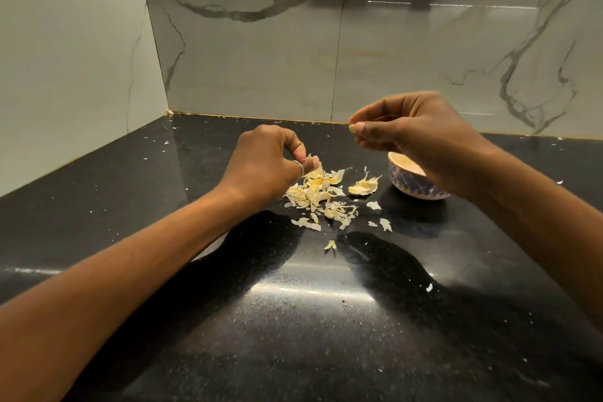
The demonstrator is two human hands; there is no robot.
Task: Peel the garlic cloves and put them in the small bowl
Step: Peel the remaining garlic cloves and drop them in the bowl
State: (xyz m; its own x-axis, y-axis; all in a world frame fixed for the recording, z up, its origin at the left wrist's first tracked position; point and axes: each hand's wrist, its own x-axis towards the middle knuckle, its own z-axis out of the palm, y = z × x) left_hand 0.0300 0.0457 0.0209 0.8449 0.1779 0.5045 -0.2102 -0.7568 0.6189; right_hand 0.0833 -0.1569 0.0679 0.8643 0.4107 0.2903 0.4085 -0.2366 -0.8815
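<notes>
The garlic skins [319, 192] lie in one loose heap at the middle of the black counter [293, 320], with the small bowl [404, 184] just to the right of the heap. We take that layout as deliberate: the waste stays in one spot, and a finished clove has only a short way to go.

The right hand [414, 130] is raised above the bowl and hides its right side. Its fingers are curled in, and thumb and forefinger pinch a small pale-yellow piece that we take for a garlic clove [352, 128] — only its tip shows, so we cannot say whether it is fully bare. Holding it up and over the bowl suggests to us either a last check of the peel or a drop about to come.

The left hand [270, 163], a ring [299, 168] on one finger, is down at the far left edge of the heap. Its fingers are bunched, and the fingertips pinch into the top of the skins. Whether they have hold of a loose skin or an unpeeled clove we cannot tell — the fingers cover it.

We cannot see what the bowl holds.
</notes>
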